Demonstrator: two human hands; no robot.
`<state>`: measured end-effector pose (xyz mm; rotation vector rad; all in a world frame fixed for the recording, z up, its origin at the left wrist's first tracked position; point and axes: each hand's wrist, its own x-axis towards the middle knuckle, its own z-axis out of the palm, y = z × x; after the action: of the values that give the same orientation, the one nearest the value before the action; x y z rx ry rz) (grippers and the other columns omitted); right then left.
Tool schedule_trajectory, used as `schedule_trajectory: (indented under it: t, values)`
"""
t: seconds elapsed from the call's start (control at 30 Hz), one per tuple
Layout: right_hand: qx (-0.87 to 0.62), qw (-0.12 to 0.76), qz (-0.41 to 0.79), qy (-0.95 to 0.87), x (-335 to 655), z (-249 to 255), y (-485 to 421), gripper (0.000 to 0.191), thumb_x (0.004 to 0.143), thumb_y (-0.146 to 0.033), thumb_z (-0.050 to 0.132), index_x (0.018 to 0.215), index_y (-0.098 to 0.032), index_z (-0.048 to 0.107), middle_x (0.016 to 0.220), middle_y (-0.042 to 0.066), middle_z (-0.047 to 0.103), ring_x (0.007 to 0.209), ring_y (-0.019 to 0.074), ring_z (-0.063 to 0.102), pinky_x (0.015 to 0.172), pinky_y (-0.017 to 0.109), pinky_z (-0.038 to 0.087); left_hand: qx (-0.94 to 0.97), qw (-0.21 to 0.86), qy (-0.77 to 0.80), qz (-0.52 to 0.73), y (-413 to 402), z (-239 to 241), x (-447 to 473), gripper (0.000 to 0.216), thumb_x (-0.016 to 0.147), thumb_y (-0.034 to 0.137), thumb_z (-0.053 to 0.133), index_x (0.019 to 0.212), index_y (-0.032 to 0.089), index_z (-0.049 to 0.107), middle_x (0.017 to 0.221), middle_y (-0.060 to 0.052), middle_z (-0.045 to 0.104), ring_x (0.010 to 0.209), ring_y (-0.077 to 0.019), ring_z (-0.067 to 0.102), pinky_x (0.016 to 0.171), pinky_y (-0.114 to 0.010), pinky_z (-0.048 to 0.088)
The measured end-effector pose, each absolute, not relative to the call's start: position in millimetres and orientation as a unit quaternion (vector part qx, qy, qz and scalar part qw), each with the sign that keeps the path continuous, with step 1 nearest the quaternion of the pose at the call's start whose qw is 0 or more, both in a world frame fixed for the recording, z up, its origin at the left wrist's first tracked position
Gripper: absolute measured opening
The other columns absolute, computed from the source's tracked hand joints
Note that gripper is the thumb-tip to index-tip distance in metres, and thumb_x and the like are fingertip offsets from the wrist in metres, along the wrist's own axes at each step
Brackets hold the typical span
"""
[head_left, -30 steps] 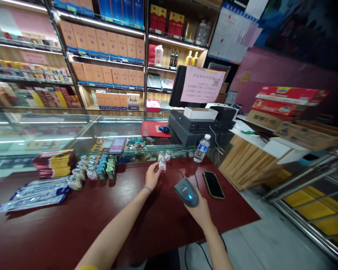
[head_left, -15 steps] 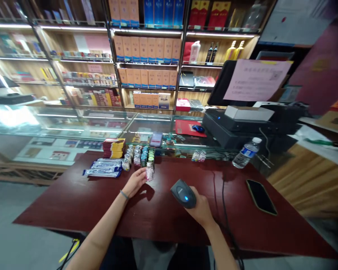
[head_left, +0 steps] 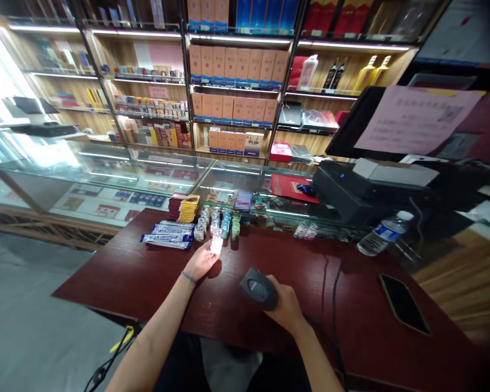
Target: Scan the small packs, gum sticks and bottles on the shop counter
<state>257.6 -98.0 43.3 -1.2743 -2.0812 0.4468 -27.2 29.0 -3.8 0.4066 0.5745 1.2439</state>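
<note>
My left hand (head_left: 201, 262) holds a small bottle (head_left: 216, 243) between its fingertips, a little above the desk, and bright light falls on it. My right hand (head_left: 285, 302) is wrapped round a dark barcode scanner (head_left: 259, 288), its head pointing up and left towards the bottle. Just beyond my left hand stand rows of similar small bottles (head_left: 236, 224), some with blue or green labels. To their left lie blue-and-white long packets (head_left: 168, 236), with a stack of red and yellow packets (head_left: 183, 208) behind them.
A dark red desk (head_left: 118, 272) carries a phone (head_left: 405, 304), a water bottle (head_left: 386, 234) and two more small bottles (head_left: 306, 231). Behind it runs a glass display counter (head_left: 163, 170). A monitor (head_left: 353, 122) with a pink sheet stands at the right. The scanner's cable crosses the desk.
My view has turned a little left, so things sit further right. Light now shines on the small bottle in my left hand. The blue light on the scanner no longer shows.
</note>
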Motion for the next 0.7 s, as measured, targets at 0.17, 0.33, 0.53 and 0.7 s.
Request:
schedule_trajectory:
  t: [0.17,0.33,0.53,0.7]
  values:
    - [-0.494,0.332,0.175,-0.784,259,42,-98,0.038,0.073,-0.020,0.065,0.108,-0.025,0.051,0.075,-0.002,0.070,0.066,0.0203,0.070,0.058,0.023,0.041,0.174,0.749,0.297,0.566,26,-3,-29,0.015,0.091,0.018,0.061,0.103,0.014,0.068,0.095,-0.005,0.072,0.077,-0.0114,0.067,0.073,-0.022,0.056]
    - [-0.499,0.343,0.182,-0.775,259,43,-98,0.042,0.073,-0.021,0.065,0.113,-0.025,0.050,0.081,-0.001,0.071,0.066,0.0199,0.069,0.058,0.024,0.042,0.225,0.701,0.324,0.594,23,1,-30,0.027,0.084,0.026,0.071,0.108,0.014,0.068,0.102,-0.007,0.073,0.083,-0.0125,0.068,0.078,-0.023,0.056]
    - [-0.479,0.387,0.189,-0.765,263,43,-95,0.037,0.075,-0.022,0.062,0.111,-0.026,0.052,0.079,-0.002,0.070,0.064,0.0183,0.069,0.058,0.022,0.044,0.414,0.478,0.478,0.609,27,15,-42,0.044,0.073,0.042,0.078,0.107,0.015,0.069,0.106,-0.009,0.074,0.095,-0.0216,0.070,0.089,-0.035,0.055]
    - [-0.474,0.397,0.182,-0.765,264,41,-94,0.037,0.076,-0.025,0.061,0.112,-0.025,0.053,0.077,-0.002,0.070,0.061,0.0181,0.068,0.057,0.023,0.045,0.543,0.345,0.545,0.538,28,14,-48,0.034,0.078,0.040,0.069,0.103,0.018,0.068,0.100,-0.008,0.075,0.095,-0.0242,0.071,0.088,-0.037,0.055]
